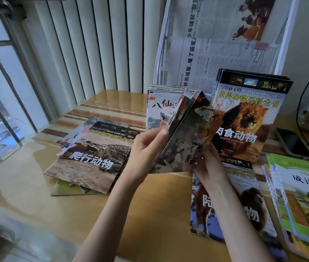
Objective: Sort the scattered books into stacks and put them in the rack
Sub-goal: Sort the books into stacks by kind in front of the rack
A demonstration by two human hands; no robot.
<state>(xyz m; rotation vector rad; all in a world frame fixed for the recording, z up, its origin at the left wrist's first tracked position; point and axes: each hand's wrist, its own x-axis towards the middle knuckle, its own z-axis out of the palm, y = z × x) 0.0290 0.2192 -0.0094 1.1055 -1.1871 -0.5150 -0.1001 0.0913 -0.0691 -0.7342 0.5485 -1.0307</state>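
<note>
On the tabletop, left to right:

Far left: a loose heap of scattered books, a crocodile cover on top, lying flat and skewed over others, not yet sorted.

Left hand: raised above the tabletop, fingers curled, thumb pressed on the left edge of a fanned bundle of thin books that it grips.

Bundle: several picture-story books held tilted and splayed, covers sliding apart at the top; it hangs in the air just in front of the rack.

Right hand: grips the lower right corner of the same bundle, fingers wrapped behind it.

Rack: white wire frame standing at the back, newspapers clipped in its upper tiers; a row of thin books and a lion-cover stack stand upright in its lowest tier.

Right of the hands: a bison-cover book lies flat; further right, a green-edged stack near the tabletop's edge; a dark phone lies behind it.

Risk, as I judge it: the bundle is fanned, so a loose grip could let the inner books slip out and scatter again. Pushing it in unsquared could catch the standing row and tip it forward. The green-edged stack looks uneven and could slide if bumped.
</note>
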